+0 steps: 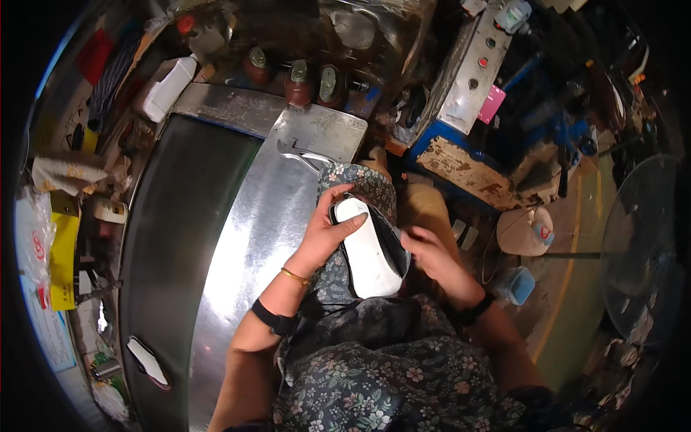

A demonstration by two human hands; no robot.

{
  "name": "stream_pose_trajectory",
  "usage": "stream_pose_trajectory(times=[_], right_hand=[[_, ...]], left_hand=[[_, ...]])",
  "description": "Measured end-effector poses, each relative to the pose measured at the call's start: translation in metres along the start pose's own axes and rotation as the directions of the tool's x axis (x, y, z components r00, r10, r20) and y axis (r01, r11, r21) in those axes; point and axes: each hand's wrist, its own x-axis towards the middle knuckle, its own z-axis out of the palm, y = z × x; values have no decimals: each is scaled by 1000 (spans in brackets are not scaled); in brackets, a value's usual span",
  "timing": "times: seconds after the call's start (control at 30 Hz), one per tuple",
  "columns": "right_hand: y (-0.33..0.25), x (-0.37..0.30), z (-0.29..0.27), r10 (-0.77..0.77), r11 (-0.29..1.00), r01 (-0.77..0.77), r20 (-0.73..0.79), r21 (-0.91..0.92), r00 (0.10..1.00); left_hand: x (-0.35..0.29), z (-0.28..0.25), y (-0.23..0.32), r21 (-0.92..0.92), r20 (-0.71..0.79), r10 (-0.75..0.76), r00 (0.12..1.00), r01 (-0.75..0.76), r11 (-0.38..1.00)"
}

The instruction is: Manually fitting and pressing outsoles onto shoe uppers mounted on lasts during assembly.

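Observation:
Above my lap, my left hand point(330, 232) grips an unfinished shoe point(368, 252) with its white underside facing up. My left thumb presses across the white part while the fingers wrap round the shoe's edge. A dark, loose upper shows around the white shape, standing open on its right side. My right hand point(436, 258) is at that side, fingers curled in at the edge of the upper; its fingertips are slightly blurred. A silver tool with curved handles point(304, 155) lies at the metal bench's edge, just beyond my apron-covered knee.
A dark conveyor belt point(188, 209) runs along the left, carrying another white-bottomed shoe piece point(149, 362). Between it and me is a shiny metal bench point(248, 216). Several brown pots point(298, 85) stand behind. A control box with buttons point(471, 68) and a plastic jug point(524, 232) are right.

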Motion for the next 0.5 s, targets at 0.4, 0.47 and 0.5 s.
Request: stream_pose_trajectory(times=[0.4, 0.47, 0.5], right_hand=[[15, 22, 48, -27, 949, -21, -148, -314, 989], [0, 14, 55, -225, 581, 70, -78, -811, 971], [-6, 14, 62, -320, 437, 91, -60, -895, 945]], left_hand=[[-2, 5, -10, -18, -20, -77, 997, 76, 997], [-1, 3, -10, 31, -36, -70, 997, 71, 997], [1, 3, -12, 81, -47, -59, 997, 63, 995]])
